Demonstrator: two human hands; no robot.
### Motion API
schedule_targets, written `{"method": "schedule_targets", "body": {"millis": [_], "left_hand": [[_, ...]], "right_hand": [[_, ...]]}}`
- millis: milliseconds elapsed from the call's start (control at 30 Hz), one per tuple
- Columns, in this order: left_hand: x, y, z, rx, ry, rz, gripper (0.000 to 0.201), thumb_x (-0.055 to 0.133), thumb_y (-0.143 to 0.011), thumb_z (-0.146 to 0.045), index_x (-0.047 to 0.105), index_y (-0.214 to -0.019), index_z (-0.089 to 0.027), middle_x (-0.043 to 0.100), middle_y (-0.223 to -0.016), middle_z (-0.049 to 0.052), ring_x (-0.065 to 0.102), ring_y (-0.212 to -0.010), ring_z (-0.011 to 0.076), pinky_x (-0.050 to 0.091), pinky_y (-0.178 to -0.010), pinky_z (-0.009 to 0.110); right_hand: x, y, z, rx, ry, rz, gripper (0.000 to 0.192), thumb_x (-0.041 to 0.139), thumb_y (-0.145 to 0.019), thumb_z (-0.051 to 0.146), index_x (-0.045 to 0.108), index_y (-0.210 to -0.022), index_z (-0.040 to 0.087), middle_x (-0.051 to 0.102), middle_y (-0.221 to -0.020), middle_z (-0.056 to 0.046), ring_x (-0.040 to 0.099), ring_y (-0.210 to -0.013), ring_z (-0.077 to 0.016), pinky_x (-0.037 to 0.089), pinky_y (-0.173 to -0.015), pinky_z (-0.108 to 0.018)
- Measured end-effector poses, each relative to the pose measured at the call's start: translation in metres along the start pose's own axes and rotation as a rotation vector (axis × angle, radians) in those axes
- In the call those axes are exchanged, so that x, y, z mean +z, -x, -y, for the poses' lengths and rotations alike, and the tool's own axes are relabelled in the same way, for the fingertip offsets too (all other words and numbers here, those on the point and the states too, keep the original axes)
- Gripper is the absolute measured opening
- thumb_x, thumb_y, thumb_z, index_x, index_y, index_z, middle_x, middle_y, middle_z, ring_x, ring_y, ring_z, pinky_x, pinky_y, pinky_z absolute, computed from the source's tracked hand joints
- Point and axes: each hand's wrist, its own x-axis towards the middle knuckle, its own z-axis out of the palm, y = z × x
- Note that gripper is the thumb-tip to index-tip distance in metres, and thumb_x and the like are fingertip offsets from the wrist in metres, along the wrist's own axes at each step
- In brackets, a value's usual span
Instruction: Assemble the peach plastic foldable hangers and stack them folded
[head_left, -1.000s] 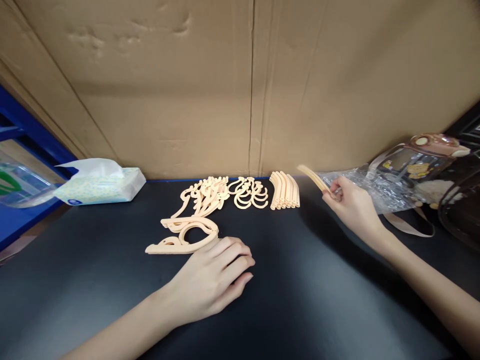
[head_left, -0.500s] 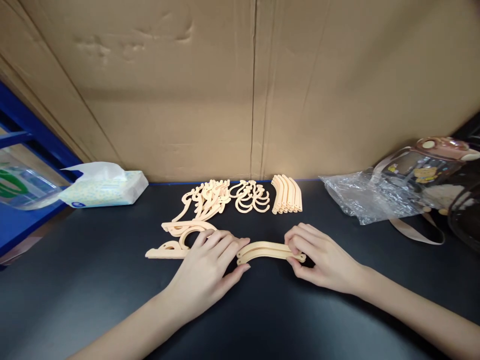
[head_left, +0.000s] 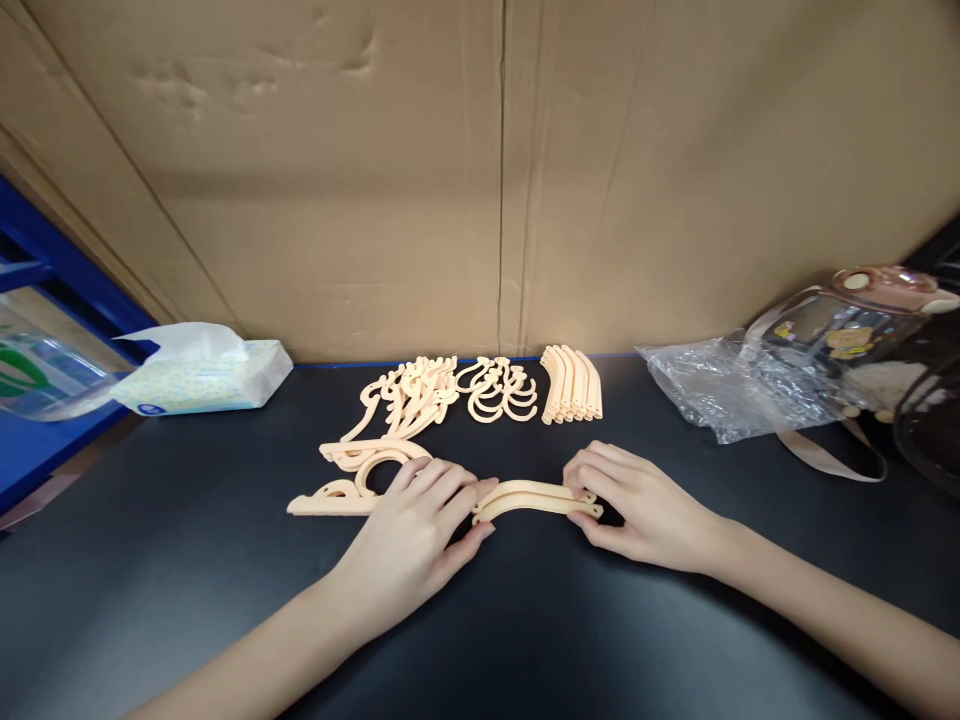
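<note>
Two curved beige hanger arms (head_left: 534,495) lie side by side on the dark table in front of me, each with a small hole at its end. My left hand (head_left: 424,525) has its thumb and index finger about their left ends. Between the thumb and fingers of my right hand (head_left: 634,505) are the right ends. Beside and partly under my left hand are larger beige pieces (head_left: 330,504), one with a round opening. Behind them lie a heap of beige curved pieces (head_left: 412,395), several small beige hooks (head_left: 501,390) and a neat stack of curved arms (head_left: 571,385).
A tissue pack (head_left: 202,375) stands at the back left, near a blue frame (head_left: 71,250). At the right are a crumpled clear plastic bag (head_left: 739,390) and a see-through bottle (head_left: 862,330) with a strap. A cardboard wall (head_left: 337,230) closes off the back.
My right hand has shifted slightly left along the arms, and their right ends now sit closer to level with each other. My left hand stays at the left ends.
</note>
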Motion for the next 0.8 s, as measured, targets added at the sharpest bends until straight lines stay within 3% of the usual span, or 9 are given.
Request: {"method": "schedule_targets", "body": {"millis": [500,800], "left_hand": [[-0.0023,0.0,0.0,-0.018,0.085,0.07,0.019,0.053,-0.093,-0.02,0.059,-0.11,-0.019,0.06,-0.102,0.003,0.049,-0.099,0.0208,0.035,-0.088,0.035],[-0.0081,-0.0041,-0.0037,0.032,0.199,0.139,0.025,0.046,-0.091,-0.013,0.054,-0.113,-0.018,0.06,-0.103,0.004,0.051,-0.101,0.02,0.032,-0.098,0.039]], "right_hand": [[-0.0029,0.0016,-0.0018,0.03,-0.084,0.037,0.014,0.058,-0.087,0.023,0.044,-0.084,0.021,0.057,-0.084,0.0,0.048,-0.076,-0.0155,0.039,-0.069,-0.028],[-0.006,0.0009,-0.0006,0.044,-0.143,0.094,0.017,0.065,-0.083,0.028,0.051,-0.089,0.02,0.056,-0.081,0.002,0.048,-0.073,-0.0135,0.039,-0.069,-0.027]]}}
